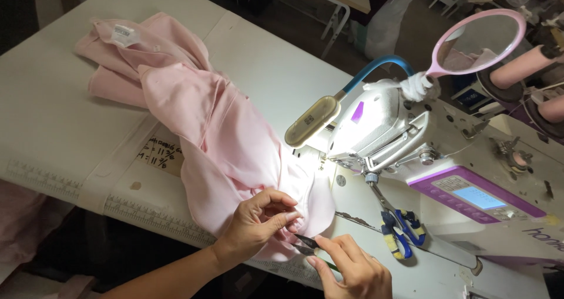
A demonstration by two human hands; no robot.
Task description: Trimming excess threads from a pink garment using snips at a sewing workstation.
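Landmark taken: the white sewing machine (411,152), standing at the right of the white surface (53,117).

- A pink garment (217,134) is spread left of the machine, from the far-left corner of the surface down to the near edge just in front of the needle area. Its neck label is seen at the far end, well apart from the machine.
- The near end of the garment is bunched just left of the machine's needle bed, under the glare of the lamp (312,121) that is fixed on a blue gooseneck above the machine head.
- The left hand (255,222) is closed in a pinch on a fold of the garment's edge, thumb and fingers curled over the cloth.
- The right hand (352,269) is closed around small thread snips (305,243); the blades are pointed at the pinched fold and appear to touch it. Whether the blades are parted cannot be told.
- A pair of blue-and-yellow-handled scissors (402,231) is left lying just in front of the machine bed, untouched.
- A pink-framed mirror (482,40) is seen mounted above the machine.

Judgement on progress: the garment is off the needle, so stitching on this edge is taken as finished; trimming of thread ends is under way. No cut threads can be made out, so how much remains is uncertain.
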